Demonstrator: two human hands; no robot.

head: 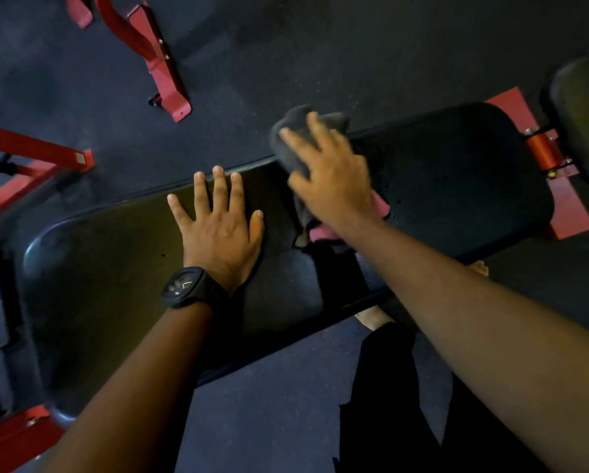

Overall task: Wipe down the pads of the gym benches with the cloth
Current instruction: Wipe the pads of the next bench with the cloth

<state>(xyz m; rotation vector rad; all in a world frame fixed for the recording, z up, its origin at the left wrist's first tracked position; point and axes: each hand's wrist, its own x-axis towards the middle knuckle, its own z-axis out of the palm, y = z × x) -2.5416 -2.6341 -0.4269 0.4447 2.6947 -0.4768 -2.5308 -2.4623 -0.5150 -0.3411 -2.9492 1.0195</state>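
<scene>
Mid-wipe on long black vinyl pad [457, 172]: right hand [334, 179] flat, fingers spread, pressing dark grey-and-pink cloth [293, 148]; left hand [218, 227] splayed, bracing, empty. Neighbouring dark pad [583, 114] likely unwiped.

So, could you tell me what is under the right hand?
Under the right hand lies a grey cloth with a pink part, on the pad. Its middle is hidden.

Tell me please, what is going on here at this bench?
A person cleans a black bench pad. The right hand presses a dark grey cloth onto the pad's far edge; it looks blurred. The left hand rests flat on the pad, fingers spread, a black watch on its wrist.
</scene>
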